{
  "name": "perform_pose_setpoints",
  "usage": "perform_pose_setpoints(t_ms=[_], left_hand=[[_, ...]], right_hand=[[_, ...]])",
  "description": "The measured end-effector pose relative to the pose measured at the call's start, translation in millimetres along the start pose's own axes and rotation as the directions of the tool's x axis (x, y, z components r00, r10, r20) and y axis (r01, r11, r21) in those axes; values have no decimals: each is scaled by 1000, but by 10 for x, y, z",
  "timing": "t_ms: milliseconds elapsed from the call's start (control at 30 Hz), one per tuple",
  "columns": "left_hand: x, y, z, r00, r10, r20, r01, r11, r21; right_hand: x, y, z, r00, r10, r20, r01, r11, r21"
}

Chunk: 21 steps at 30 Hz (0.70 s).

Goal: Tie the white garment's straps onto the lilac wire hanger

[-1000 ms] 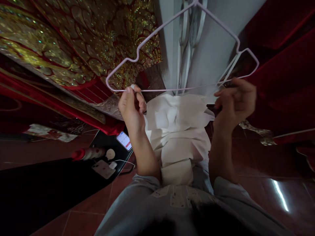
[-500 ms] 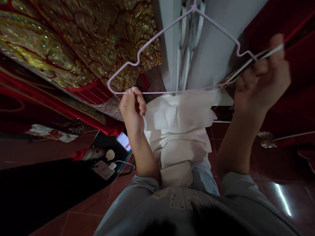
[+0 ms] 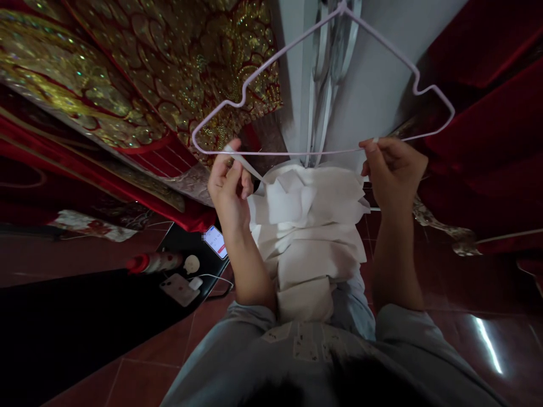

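Note:
A pale pink hanger [image 3: 292, 47] spans the upper middle, its lower bar running level between my hands. My left hand [image 3: 229, 180] is at the bar's left part, index finger raised, with a thin white strap [image 3: 250, 168] between finger and thumb. That strap slants down to a folded cream-white cloth [image 3: 314, 243] with layered ruffles, which lies over my lap. My right hand [image 3: 394, 169] pinches the bar's right part between thumb and index finger. A small white bit shows at its fingertips; I cannot tell whether it is a strap end.
Gold sequinned red garments [image 3: 161, 68] hang at the left, dark red cloth [image 3: 487, 141] at the right. Beyond the hanger stand metal legs [image 3: 316, 113]. A black bench [image 3: 85, 316] at the lower left bears a lit phone [image 3: 215, 242], a red-capped bottle [image 3: 156, 262] and another phone [image 3: 179, 289].
My right hand has come left and inward from the hanger's right end, where a light strap was stretched, to the lower bar. At my left hand the white strap now shows, running to the cloth.

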<state>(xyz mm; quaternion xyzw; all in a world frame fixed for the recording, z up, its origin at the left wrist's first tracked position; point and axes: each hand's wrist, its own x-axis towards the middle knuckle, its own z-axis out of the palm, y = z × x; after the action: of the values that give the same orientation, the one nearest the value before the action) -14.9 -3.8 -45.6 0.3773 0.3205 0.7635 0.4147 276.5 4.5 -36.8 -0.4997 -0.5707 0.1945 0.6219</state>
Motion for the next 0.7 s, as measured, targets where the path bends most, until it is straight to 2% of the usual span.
perform_pose_setpoints(t_ms=[67,167,233,300,400,500,600,700], left_hand=[[37,-16,-58,994,98,-45,-97,995,15],[130,-18,-127,941,241,-236,-215,968,128],[195,19,-163,901,272,-339,-224,959,175],[248,86,-203,899,241,-365,-194,967,163],[321,201,-281,943,175,-282,-146,982,118],[441,269,-333,971,222,-94,-202,962,186],[618,302,-266,927,333,173,-371,886,279],[768,361,-98,875,354,329,-462,814,353]], right_hand=[[2,1,-15,999,-34,-25,34,999,9],[7,7,-57,995,-64,-76,65,998,22],[32,25,-95,993,-54,-103,55,998,6],[68,49,-136,991,-57,-119,57,998,1],[108,68,-184,993,-84,-89,85,996,2],[104,42,-186,993,-98,-63,98,995,-2],[70,-16,-137,998,-53,-37,52,999,-13],[38,-65,-83,998,-17,-58,19,1000,20]])
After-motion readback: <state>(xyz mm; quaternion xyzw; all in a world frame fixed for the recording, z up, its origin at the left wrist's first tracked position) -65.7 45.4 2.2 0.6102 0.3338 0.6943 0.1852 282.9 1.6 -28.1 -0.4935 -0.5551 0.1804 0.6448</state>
